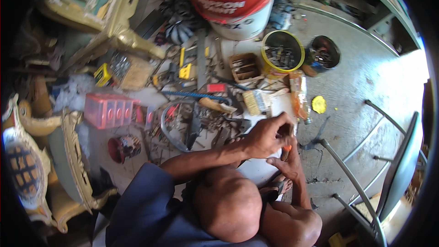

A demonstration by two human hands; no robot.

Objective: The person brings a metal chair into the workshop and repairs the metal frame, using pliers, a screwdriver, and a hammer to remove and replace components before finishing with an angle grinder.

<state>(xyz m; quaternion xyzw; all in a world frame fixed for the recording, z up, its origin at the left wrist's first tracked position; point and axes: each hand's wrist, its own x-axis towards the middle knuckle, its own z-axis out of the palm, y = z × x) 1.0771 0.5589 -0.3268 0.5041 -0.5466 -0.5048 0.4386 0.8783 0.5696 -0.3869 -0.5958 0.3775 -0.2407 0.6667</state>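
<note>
My left hand (270,136) reaches across above my knees, its fingers curled together in a pinch. What it holds, if anything, is too small to make out. Just below it, my right hand (289,166) is closed around a small orange thing (286,148), with the thumb pointing left. Most of that orange thing is hidden by the fingers. Beyond the left hand lies a paintbrush (256,102) with pale bristles. A clear bottle (299,92) with orange-brown contents lies close by on the floor.
Loose tools and scraps cover the floor ahead, beside a pink drawer box (109,110). A red-and-white paint bucket (238,7), a yellow-rimmed tin (282,71) and a dark tin (323,57) stand farther off. Carved chair frames (75,155) are left; a metal-legged chair (352,178) is right.
</note>
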